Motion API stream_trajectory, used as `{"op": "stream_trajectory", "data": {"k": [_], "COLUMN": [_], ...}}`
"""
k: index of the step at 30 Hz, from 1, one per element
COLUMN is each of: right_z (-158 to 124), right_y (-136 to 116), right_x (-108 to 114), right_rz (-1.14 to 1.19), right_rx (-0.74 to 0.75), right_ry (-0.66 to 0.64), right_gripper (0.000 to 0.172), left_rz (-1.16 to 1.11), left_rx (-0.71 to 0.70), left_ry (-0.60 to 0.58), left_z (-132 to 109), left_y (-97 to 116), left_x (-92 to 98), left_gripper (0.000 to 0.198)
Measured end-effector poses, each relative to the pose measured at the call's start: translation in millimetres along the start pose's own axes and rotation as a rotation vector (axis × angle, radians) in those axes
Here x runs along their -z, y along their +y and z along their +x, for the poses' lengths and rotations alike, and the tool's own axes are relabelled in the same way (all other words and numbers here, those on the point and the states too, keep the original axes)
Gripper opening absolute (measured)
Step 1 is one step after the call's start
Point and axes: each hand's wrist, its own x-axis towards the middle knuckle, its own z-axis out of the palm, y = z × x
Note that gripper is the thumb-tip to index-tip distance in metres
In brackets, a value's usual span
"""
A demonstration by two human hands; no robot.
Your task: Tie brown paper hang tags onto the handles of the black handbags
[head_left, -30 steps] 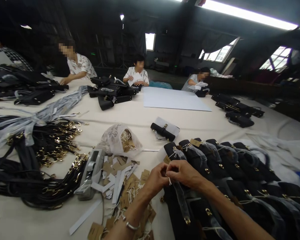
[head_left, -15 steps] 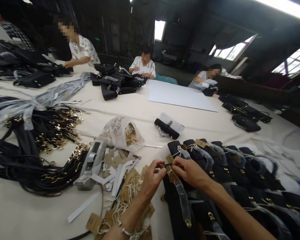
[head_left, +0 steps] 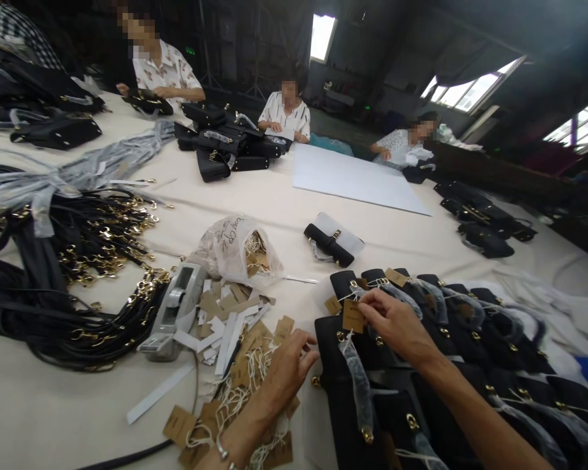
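Between the thumb and fingers of my right hand (head_left: 389, 320) is a brown card tag (head_left: 353, 316), held over the near black bag (head_left: 336, 365). A plastic-wrapped handle (head_left: 359, 385) with gold fittings lies along that bag. My left hand (head_left: 294, 362) is just left of the bag, its fingers curled and apart, with nothing visible in them. Under and beside my left forearm lies a heap of brown tags with white strings (head_left: 257, 356). Rows of black bags with wrapped handles (head_left: 434, 307) extend to the right.
A grey tape dispenser (head_left: 174, 313) stands left of paper strips (head_left: 230, 333). Behind are a bag of tags (head_left: 230, 248), a lone black bag (head_left: 330, 245) and a white board (head_left: 357, 179). Black straps (head_left: 39, 281) fill the left. Several people sit across the table.
My left hand has let go and moved down and left, away from the tag. My right hand now holds the tag flatter over the bag. The view has shifted slightly.
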Motion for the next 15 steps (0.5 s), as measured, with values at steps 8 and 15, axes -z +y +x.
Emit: {"op": "stream_trajectory", "data": {"k": [8,15], "right_z": [46.9,103.4], "right_y": [-25.0,-27.0], "right_x": [-34.3,-22.4], "right_rz": [-0.318,-0.325], "right_rx": [0.094,0.046], "right_ry": [-0.099,-0.228], "right_gripper": [0.011,0.01], "left_rz": [0.352,0.478], "left_rx": [-0.501,-0.449], "left_ry": [-0.06,-0.008], "left_z": [5.1,-1.6], "left_y": [17.5,-18.4], "left_x": [-24.1,-31.6], "left_gripper": [0.059,0.07]}}
